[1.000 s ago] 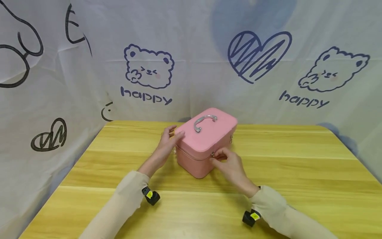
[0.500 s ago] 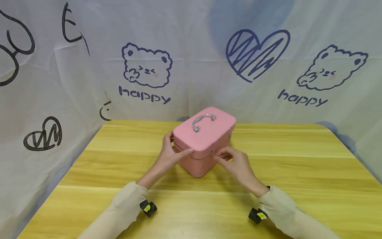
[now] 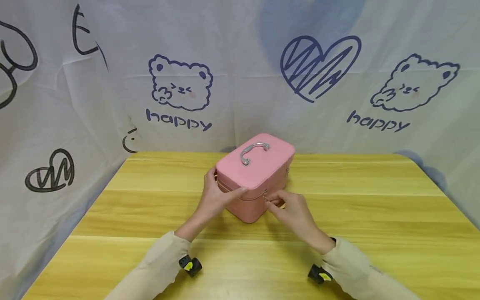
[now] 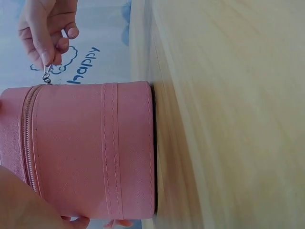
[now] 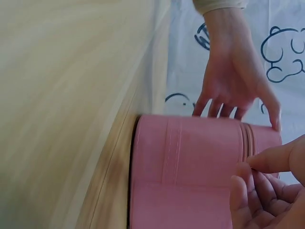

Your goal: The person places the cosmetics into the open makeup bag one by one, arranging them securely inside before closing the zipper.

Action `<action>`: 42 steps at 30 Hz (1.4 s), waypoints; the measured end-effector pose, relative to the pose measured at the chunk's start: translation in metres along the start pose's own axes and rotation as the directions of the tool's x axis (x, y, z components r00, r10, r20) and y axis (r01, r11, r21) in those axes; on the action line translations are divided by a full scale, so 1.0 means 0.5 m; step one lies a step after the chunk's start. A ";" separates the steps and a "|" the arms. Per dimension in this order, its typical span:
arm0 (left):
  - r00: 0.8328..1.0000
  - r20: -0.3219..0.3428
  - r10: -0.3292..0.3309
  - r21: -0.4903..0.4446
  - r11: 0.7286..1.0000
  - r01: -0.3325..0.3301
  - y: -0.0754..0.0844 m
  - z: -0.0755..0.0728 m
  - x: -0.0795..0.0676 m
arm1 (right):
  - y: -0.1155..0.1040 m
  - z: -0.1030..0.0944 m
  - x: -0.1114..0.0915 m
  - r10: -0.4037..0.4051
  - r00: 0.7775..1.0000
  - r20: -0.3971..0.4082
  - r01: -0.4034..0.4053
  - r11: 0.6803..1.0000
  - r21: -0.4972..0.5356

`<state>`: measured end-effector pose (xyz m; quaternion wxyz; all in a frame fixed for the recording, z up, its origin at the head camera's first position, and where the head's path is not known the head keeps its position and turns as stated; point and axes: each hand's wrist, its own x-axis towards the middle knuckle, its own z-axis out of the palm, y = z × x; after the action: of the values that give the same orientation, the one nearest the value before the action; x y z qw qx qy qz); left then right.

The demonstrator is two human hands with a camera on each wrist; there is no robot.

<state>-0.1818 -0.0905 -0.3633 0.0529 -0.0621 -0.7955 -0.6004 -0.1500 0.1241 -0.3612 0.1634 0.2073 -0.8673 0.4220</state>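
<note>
A pink vanity case (image 3: 258,162) stands closed and upright on the table, set at an angle, with a silver handle (image 3: 253,152) on its lid. My left hand (image 3: 214,196) holds its near left corner, thumb along the lid's front edge and the other fingers against the left side. At the right side, my right hand (image 3: 294,210) pinches the metal zipper pull (image 4: 46,76) between thumb and fingers. The pull stands out from the case in the left wrist view. Metal zipper teeth (image 4: 29,138) run just under the lid and look closed along the visible end.
The case rests toward the back of a yellow wood-grain table (image 3: 240,266). Behind and to the left hangs a white cloth (image 3: 247,104) with bear, heart and "happy" drawings. Small black cameras (image 3: 190,266) sit on both wrists.
My left hand has slid from the lid's left edge down to the near corner, thumb now on the front edge. The right hand stays at the zipper pull, shifting only slightly.
</note>
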 end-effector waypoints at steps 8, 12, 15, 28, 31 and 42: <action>1.000 -0.004 -0.007 0.014 1.000 0.007 0.004 0.002 0.000 | -0.037 0.035 -0.012 0.020 0.999 0.025 -0.022 0.996 0.084; 1.000 -0.011 -0.018 0.002 1.000 0.018 0.006 0.001 -0.003 | -0.047 0.059 -0.013 0.002 1.000 0.000 -0.002 0.992 0.127; 1.000 -0.012 -0.028 -0.017 0.999 0.027 0.008 0.000 -0.004 | -0.053 0.075 -0.013 0.000 1.000 -0.012 0.002 0.989 0.151; 0.996 -0.017 -0.091 -0.082 0.993 0.089 0.018 0.007 0.001 | -0.061 0.146 0.009 -0.306 0.924 -0.228 0.301 0.952 -0.056; 0.995 -0.020 -0.102 -0.080 0.992 0.100 0.021 0.008 0.001 | -0.063 0.148 0.015 -0.346 0.915 -0.207 0.326 0.937 -0.127; 0.957 0.149 -0.249 -0.410 0.865 0.289 0.023 -0.041 0.062 | -0.099 0.012 0.042 -0.086 0.994 0.065 0.096 0.979 -0.181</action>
<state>-0.2105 -0.1062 -0.3416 -0.0825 0.0122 -0.6467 -0.7581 -0.1440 0.0870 -0.3222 0.1762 0.2426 -0.8965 0.3260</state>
